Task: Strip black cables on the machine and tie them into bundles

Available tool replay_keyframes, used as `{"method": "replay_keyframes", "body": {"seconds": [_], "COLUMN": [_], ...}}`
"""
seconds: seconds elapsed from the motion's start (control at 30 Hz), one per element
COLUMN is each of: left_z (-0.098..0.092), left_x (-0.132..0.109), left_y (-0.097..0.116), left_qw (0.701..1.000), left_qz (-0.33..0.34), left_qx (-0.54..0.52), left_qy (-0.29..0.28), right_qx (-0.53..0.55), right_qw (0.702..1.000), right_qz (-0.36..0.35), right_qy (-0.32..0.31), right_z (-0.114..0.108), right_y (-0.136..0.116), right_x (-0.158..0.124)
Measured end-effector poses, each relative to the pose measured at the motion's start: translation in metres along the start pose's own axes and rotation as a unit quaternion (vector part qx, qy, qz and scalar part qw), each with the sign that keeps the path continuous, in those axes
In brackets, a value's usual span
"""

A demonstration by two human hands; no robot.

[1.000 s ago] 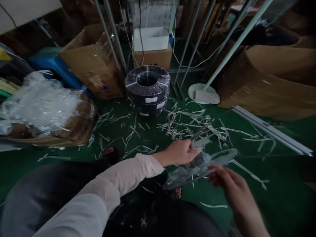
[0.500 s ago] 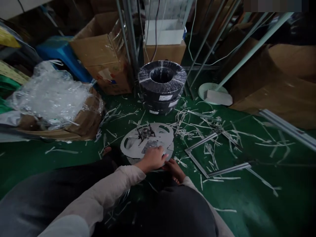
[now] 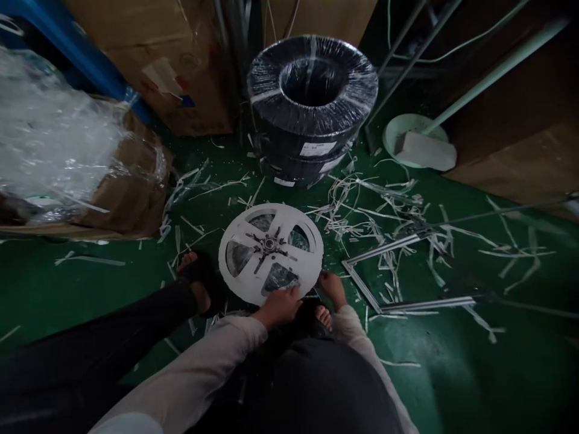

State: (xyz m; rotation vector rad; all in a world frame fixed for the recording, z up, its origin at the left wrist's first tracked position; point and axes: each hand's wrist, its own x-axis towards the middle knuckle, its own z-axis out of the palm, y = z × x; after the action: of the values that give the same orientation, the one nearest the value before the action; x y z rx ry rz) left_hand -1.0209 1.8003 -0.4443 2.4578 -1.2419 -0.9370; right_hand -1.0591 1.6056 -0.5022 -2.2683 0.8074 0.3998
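A round white reel (image 3: 237,280) sits low between my feet, its flat face turned up, with a metal hub in the middle. Dark material under clear wrap shows through its cut-out windows. My left hand (image 3: 280,306) is closed at the near rim, fingers curled over the edge. At the right side of the rim is my right hand (image 3: 333,289), its fingers pinched at the edge and partly hidden.
Beyond the reel stands a stack of black coils (image 3: 312,135) in clear film. White strap scraps (image 3: 357,208) and a metal frame (image 3: 362,289) lie to the right. Plastic-filled cardboard (image 3: 131,193) is on the left. A long-handled dustpan (image 3: 391,135) rests at the back right.
The reel's top face now shows more fully, and my left hand has moved from over its face to the near rim. My right hand has shifted slightly right; the view has tipped down.
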Motion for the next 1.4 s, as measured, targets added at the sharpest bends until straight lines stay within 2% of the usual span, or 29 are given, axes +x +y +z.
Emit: {"method": "replay_keyframes", "body": {"seconds": [0.07,0.13,0.2,0.27,0.37,0.43,0.5,0.63,0.73,0.83,0.9,0.97,1.03,1.1,1.2,1.3,1.4], "left_z": [-0.004,-0.013,-0.026,-0.043,-0.072,-0.087,-0.098,-0.106,-0.107,-0.108,-0.108,-0.109,-0.112,-0.118,-0.140,-0.171,-0.196], "left_x": [-0.008,-0.019,-0.031,-0.041,-0.045,-0.040,-0.028,0.003,0.024,0.038,0.043,0.044,0.042,0.036,0.023,0.003,-0.020], "left_y": [-0.008,-0.021,-0.039,-0.063,-0.104,-0.129,-0.147,-0.164,-0.167,-0.168,-0.170,-0.172,-0.172,-0.168,-0.149,-0.109,-0.057], "left_qw": [1.000,0.999,0.995,0.990,0.984,0.977,0.977,0.985,0.989,0.990,0.991,0.990,0.990,0.988,0.984,0.969,0.931], "left_qz": [0.017,0.050,0.094,0.108,0.020,-0.047,-0.069,-0.035,0.003,0.032,0.045,0.056,0.064,0.070,0.072,0.126,0.237], "left_qx": [0.001,0.006,0.017,0.025,0.034,0.058,0.082,0.096,0.096,0.096,0.096,0.096,0.094,0.089,0.074,0.036,0.007], "left_qy": [0.003,0.012,0.040,0.090,0.175,0.198,0.182,0.140,0.116,0.095,0.086,0.082,0.086,0.101,0.143,0.209,0.276], "right_qx": [-0.019,-0.046,-0.098,-0.163,-0.237,-0.257,-0.259,-0.251,-0.198,-0.069,0.029,0.109,0.166,0.219,0.349,0.457,0.482], "right_qw": [0.998,0.990,0.968,0.943,0.920,0.914,0.912,0.911,0.907,0.913,0.922,0.931,0.939,0.943,0.919,0.867,0.846], "right_qz": [-0.011,-0.104,-0.224,-0.291,-0.309,-0.310,-0.312,-0.322,-0.369,-0.402,-0.378,-0.333,-0.291,-0.250,-0.159,-0.088,-0.082], "right_qy": [0.060,0.085,0.055,0.007,-0.038,-0.053,-0.053,-0.053,-0.035,0.028,0.081,0.102,0.073,0.010,-0.093,-0.177,-0.211], "right_z": [-0.023,-0.038,-0.042,-0.038,-0.026,-0.020,-0.015,-0.012,-0.021,-0.039,-0.049,-0.054,-0.051,-0.045,-0.043,-0.061,-0.090], "right_y": [-0.010,-0.033,-0.064,-0.092,-0.117,-0.120,-0.117,-0.110,-0.110,-0.117,-0.124,-0.130,-0.132,-0.131,-0.136,-0.157,-0.187], "right_x": [0.012,0.023,0.033,0.042,0.051,0.055,0.056,0.058,0.057,0.046,0.034,0.019,0.004,-0.008,-0.020,-0.031,-0.048]}}
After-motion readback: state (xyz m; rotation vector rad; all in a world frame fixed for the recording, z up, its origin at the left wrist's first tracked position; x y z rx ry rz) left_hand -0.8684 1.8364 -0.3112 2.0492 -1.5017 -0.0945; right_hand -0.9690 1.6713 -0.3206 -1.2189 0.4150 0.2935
